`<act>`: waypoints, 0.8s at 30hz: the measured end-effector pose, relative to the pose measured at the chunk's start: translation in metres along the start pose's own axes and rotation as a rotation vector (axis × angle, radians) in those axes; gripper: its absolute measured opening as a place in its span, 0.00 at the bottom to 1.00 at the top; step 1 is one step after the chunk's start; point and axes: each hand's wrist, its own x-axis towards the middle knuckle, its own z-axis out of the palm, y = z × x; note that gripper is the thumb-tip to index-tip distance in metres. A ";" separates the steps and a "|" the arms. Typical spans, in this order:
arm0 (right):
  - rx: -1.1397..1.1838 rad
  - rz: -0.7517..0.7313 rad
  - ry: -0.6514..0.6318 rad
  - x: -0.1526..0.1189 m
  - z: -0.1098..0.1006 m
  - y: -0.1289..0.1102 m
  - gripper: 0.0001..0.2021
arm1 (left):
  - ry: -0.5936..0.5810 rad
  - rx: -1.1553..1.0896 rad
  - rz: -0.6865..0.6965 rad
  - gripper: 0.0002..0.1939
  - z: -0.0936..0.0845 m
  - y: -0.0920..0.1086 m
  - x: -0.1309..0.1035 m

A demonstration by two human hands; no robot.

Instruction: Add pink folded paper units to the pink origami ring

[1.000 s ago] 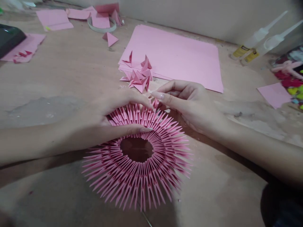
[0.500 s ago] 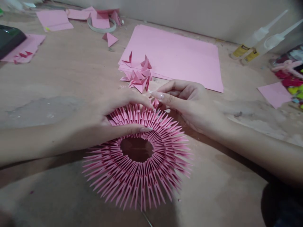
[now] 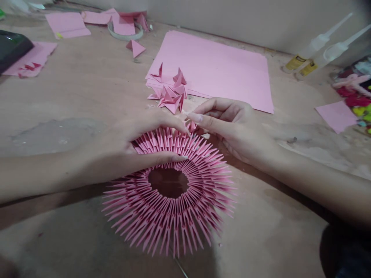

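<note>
A round pink ring of folded paper pieces (image 3: 174, 220), its points spread outward around an open centre, is held just in front of me. My left hand (image 3: 145, 139) grips its far left side, thumb lying across the top near the hole and fingers along the far rim. At the far edge my right hand (image 3: 226, 123) is pinched, thumb and forefinger at a small folded paper piece (image 3: 191, 126). That piece is partly covered by fingertips, so whether it is seated in the ring I cannot tell. Loose folded paper pieces (image 3: 171, 94) lie just beyond.
Behind the hands lies a stack of pink paper sheets (image 3: 223, 65). Two glue bottles (image 3: 307, 69) stand at the back right, near a pink paper square (image 3: 337, 116). A tape roll (image 3: 126, 36) and paper scraps (image 3: 68, 25) are at the back left, with a dark object (image 3: 13, 50) nearer.
Almost nothing differs. Both hands and the paper ring keep the same hold, and the whole view has shifted very slightly.
</note>
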 end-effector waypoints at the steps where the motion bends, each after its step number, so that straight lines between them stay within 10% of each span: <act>1: -0.002 -0.007 -0.003 0.000 0.000 0.000 0.22 | 0.009 -0.019 0.004 0.23 0.000 0.004 -0.001; 24: -0.115 -0.039 0.004 -0.007 -0.001 -0.004 0.24 | 0.007 -0.107 -0.065 0.19 -0.003 0.019 0.001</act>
